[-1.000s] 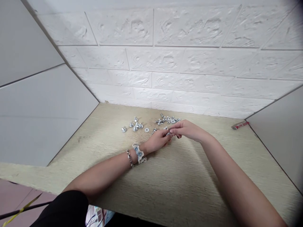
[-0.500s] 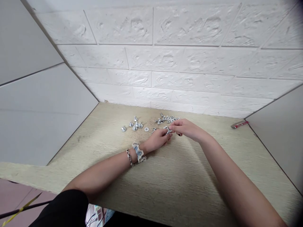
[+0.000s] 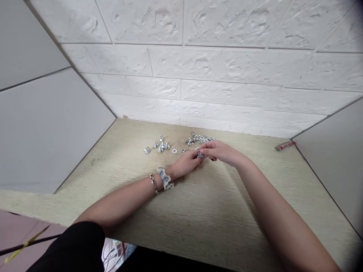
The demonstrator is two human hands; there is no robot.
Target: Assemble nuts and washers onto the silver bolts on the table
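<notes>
"Head view: how are the hands gripping?"

"The right hand is pinching a flat washer, thumb against fingers, seemingly for fine control. Over the table, the left hand is gripping a mostly hidden fastener tightly against it, presumably for steadiness."

"And the surrounding hardware?"

"Bolts with washers are resting leftward, apart from the mixed hardware, presumably for separation; a loose washer is lying between."

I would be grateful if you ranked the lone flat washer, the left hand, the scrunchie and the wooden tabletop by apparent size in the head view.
Largest to smallest:
1. Wooden tabletop
2. Left hand
3. Scrunchie, on the left wrist
4. Lone flat washer, clearly the smallest
</notes>
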